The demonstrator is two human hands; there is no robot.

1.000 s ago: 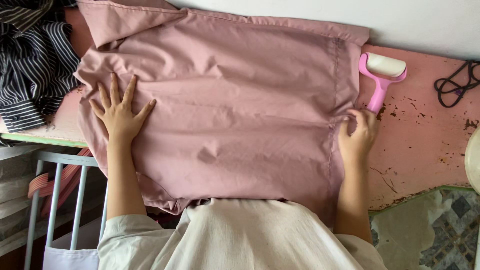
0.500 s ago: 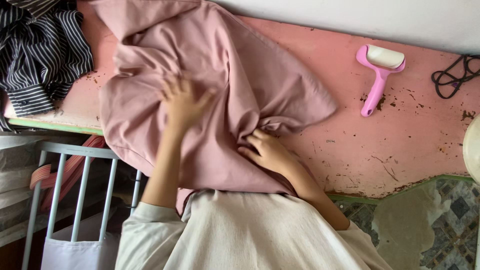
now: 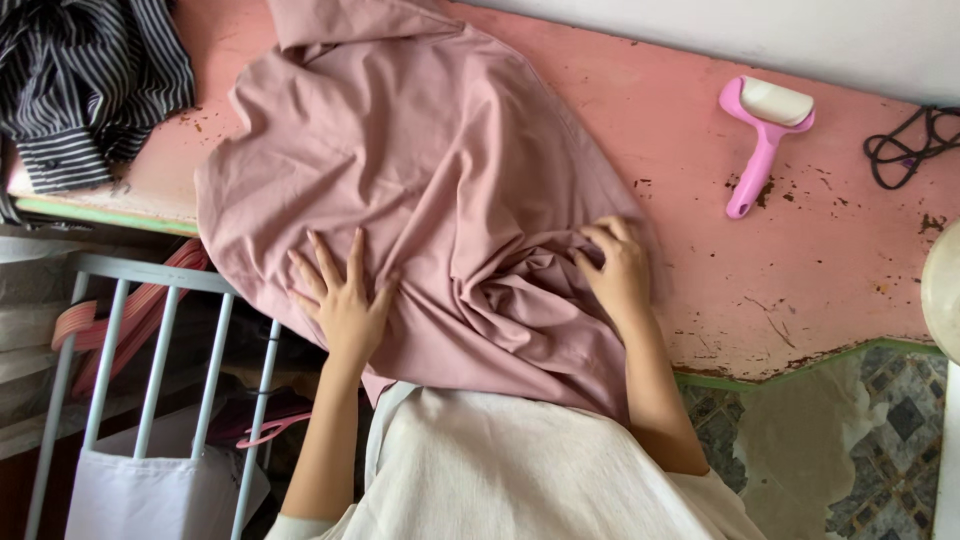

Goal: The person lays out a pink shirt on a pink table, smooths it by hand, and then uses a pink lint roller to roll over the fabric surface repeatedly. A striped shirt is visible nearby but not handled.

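Note:
A dusty-pink shirt lies bunched and creased on a worn pink table, its lower part hanging over the near edge. My left hand rests flat on the cloth near its lower left, fingers spread. My right hand grips a gathered fold of the shirt at its right edge, fingers curled into the fabric. A pink lint roller with a white head lies on the table to the right, apart from both hands.
A black-and-white striped garment sits at the table's far left corner. A black cable lies at the far right. A grey metal rack with hangers stands below the table's left edge. Patterned floor tiles show at the lower right.
The shirt, spread flat a second ago, has been pulled together and shifted left into a bunched heap. My right hand moved in from the right hem; my left hand dropped toward the near edge.

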